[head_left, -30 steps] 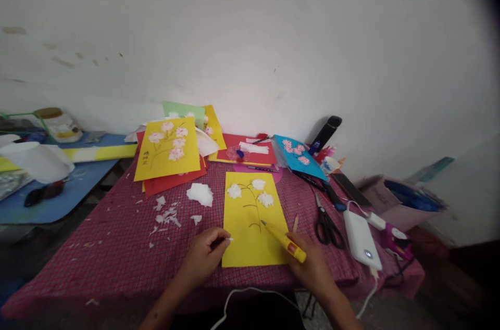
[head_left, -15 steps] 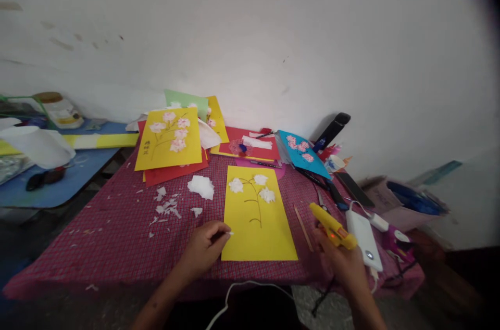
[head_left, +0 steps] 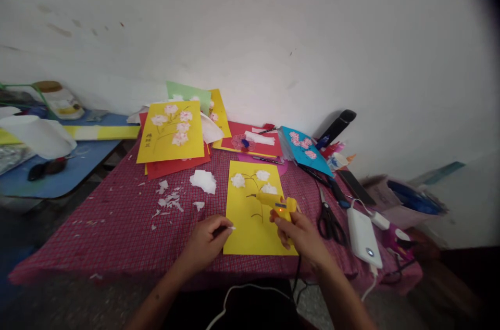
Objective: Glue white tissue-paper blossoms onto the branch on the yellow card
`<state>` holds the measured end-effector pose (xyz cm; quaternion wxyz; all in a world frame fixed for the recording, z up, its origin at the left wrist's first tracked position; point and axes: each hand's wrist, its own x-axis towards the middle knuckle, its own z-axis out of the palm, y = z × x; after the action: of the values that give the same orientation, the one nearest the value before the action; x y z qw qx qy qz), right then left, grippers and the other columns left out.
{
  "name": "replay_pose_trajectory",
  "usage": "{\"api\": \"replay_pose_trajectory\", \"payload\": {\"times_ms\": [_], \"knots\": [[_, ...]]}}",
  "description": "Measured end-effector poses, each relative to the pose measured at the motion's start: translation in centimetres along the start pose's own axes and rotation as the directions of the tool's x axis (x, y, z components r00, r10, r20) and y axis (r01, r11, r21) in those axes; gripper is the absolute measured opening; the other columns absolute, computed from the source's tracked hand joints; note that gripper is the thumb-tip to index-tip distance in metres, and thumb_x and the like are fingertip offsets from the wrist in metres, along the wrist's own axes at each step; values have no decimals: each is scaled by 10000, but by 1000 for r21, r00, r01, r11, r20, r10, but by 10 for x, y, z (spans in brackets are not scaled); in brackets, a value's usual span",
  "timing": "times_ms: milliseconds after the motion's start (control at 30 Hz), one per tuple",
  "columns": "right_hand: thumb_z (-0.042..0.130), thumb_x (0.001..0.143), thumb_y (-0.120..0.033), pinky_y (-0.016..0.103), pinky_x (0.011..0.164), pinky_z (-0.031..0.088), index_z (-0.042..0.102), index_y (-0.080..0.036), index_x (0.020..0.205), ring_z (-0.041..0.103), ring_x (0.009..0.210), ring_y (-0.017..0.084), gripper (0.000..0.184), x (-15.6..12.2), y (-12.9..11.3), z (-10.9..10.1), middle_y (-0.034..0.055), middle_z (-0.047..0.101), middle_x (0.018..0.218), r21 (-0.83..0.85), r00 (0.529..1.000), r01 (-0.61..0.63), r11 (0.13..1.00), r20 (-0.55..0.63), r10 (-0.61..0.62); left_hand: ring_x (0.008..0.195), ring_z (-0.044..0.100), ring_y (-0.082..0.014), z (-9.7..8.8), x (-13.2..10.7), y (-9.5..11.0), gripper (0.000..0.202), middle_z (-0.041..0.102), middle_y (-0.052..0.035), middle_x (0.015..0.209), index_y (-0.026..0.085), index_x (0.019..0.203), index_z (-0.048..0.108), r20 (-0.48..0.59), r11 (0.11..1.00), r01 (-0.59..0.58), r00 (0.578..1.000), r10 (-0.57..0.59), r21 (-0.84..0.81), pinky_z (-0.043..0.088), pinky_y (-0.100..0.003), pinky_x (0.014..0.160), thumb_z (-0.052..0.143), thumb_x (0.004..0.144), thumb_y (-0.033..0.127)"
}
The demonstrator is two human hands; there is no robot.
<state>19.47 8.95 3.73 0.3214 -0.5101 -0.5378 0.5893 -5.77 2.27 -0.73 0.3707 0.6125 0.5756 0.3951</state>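
My right hand (head_left: 295,230) is wrapped round a yellow glue gun (head_left: 275,201), whose nozzle points left over a yellow sheet of paper (head_left: 244,239). An orange light glows on the gun. The sheet bears a drawn brown stem and three white paper flowers, one of them a white flower (head_left: 238,180) at upper left; the gun partly hides the stem. At the sheet's lower left edge, my left hand (head_left: 211,239) pinches a small white paper piece (head_left: 233,227) between thumb and finger.
White paper scraps (head_left: 170,201) and a larger white paper piece (head_left: 203,181) lie left of the sheet. On the right are black-handled scissors (head_left: 330,223) and a white power bank (head_left: 364,236). Finished flower pictures (head_left: 172,150) are stacked behind. A white cable (head_left: 230,296) hangs in front.
My right hand has brought the glue gun leftward from the table's right side to over the yellow sheet, uncovering the scissors. The left hand stays near the sheet's edge, still pinching the paper piece.
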Motion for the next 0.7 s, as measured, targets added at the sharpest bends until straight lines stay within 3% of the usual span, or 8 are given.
{"api": "replay_pose_trajectory", "payload": {"times_ms": [100,200,500,700], "knots": [[698,776,-440,206,400,343,691,-140,966,472,427,106,355,9,-1,3,-37,567,522,-131,1000,19,991,20,-17,870,659,-188,0,-1,-1,171,728,-33,918,212,931,693,-2,1000,-1,1000,1,9,486,-293,788,541,905,287],[718,743,-440,215,421,380,695,-140,1008,526,478,124,400,12,-4,5,-26,587,564,-133,998,56,990,14,-54,864,658,-184,0,0,-2,168,727,-29,913,214,927,697,-4,1000,-5,1000,5,16,483,-290,784,543,904,279],[629,860,-562,216,408,315,637,-171,828,418,417,94,393,18,17,12,-63,489,494,-188,997,50,981,61,-39,875,656,-174,1,1,-6,152,726,-24,927,210,942,695,-6,1000,-25,1000,25,0,473,-279,792,554,908,254],[534,907,-629,223,402,323,628,-171,856,428,402,98,470,21,24,13,-51,506,501,-210,997,37,977,69,-23,862,656,-169,1,-1,-4,142,725,-16,909,209,925,695,-16,999,-25,1000,24,-22,474,-273,787,559,904,242]]}}
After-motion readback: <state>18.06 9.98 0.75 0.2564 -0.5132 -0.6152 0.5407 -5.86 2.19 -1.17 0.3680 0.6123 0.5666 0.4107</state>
